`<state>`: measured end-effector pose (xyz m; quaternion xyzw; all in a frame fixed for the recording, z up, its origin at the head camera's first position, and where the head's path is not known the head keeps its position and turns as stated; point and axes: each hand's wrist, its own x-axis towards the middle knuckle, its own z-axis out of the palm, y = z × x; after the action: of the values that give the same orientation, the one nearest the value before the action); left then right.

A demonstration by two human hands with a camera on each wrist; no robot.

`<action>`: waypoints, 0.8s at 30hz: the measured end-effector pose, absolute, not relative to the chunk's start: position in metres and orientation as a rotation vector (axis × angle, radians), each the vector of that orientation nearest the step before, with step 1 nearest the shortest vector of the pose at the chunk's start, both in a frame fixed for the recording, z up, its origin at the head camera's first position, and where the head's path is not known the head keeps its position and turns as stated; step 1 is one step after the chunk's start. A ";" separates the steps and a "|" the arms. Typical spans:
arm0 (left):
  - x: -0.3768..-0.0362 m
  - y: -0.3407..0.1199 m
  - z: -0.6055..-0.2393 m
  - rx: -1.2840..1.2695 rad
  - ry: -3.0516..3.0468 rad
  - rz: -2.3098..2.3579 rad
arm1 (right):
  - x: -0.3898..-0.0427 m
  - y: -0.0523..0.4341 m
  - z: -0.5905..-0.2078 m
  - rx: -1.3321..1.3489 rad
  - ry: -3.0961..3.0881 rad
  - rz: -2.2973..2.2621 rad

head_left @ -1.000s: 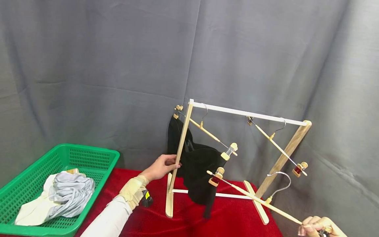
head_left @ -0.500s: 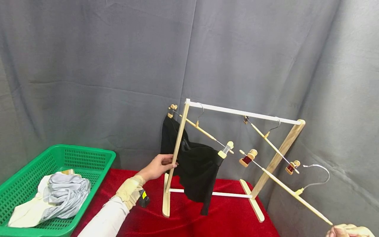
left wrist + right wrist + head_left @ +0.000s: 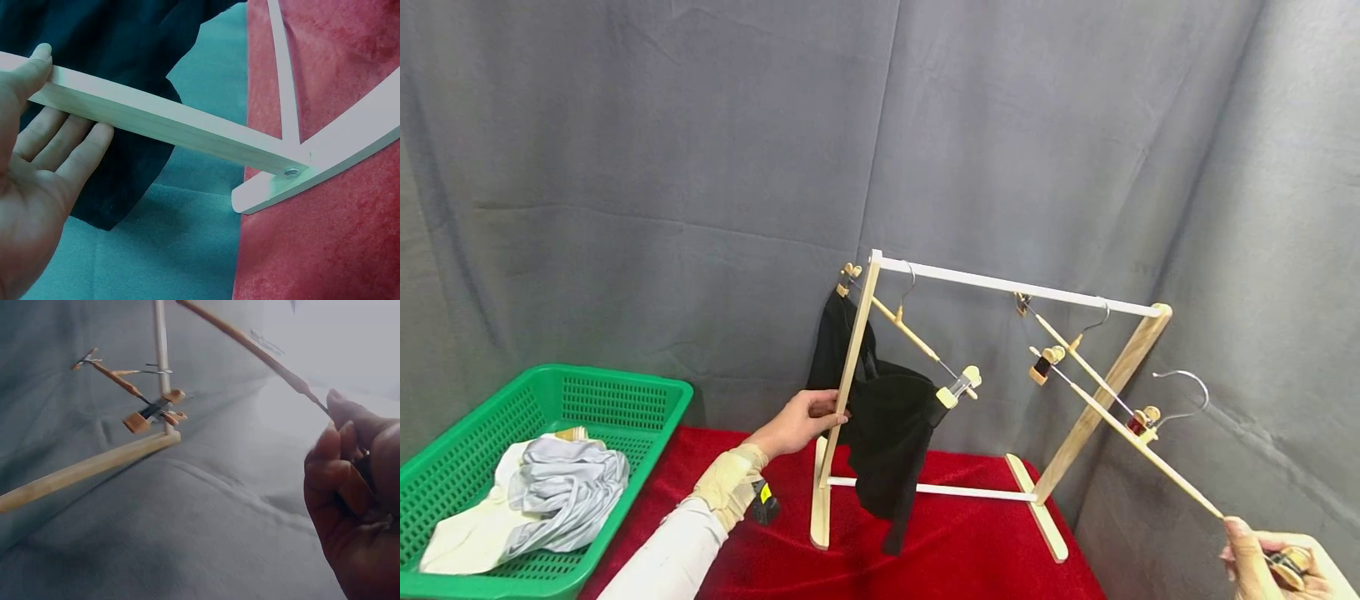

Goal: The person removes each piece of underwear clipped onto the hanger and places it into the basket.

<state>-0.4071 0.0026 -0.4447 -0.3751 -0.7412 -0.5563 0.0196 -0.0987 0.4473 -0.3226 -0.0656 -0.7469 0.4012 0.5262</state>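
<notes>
1. At nine o'clock, the left grip still pinches the rack.
2. Beside it, the black garment has swayed slightly.
3. Toward four, the right grip holds the clip hanger, lifted higher.

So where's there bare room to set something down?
Red cloth is bare between the black garment, the lower bar and the stand's right foot; the green basket's far end, too. It's crowded at the left post, with the left hand and garment, and where the hanger in the right hand crosses another hanger in the head view.
</notes>
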 end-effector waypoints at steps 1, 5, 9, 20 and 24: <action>-0.407 0.003 -0.445 -1.165 -2.299 -1.723 | -0.103 0.443 -0.322 -0.155 -1.752 0.949; -0.407 0.002 -0.445 -1.153 -2.308 -1.734 | -0.124 0.415 -0.319 -0.263 -1.536 0.921; -0.406 0.003 -0.446 -1.154 -2.297 -1.738 | -0.147 0.398 -0.317 -0.229 -1.525 0.926; -0.405 0.006 -0.447 -1.148 -2.275 -1.717 | -0.215 0.375 -0.317 -0.023 -1.474 0.847; -0.405 0.006 -0.446 -1.141 -2.272 -1.734 | -0.233 0.370 -0.314 -0.032 -1.444 0.804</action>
<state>-0.4048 0.0058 -0.4462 -0.3707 -0.7379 -0.5631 0.0318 -0.2333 0.3697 -0.3138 -0.0144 -0.6426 0.3577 0.6774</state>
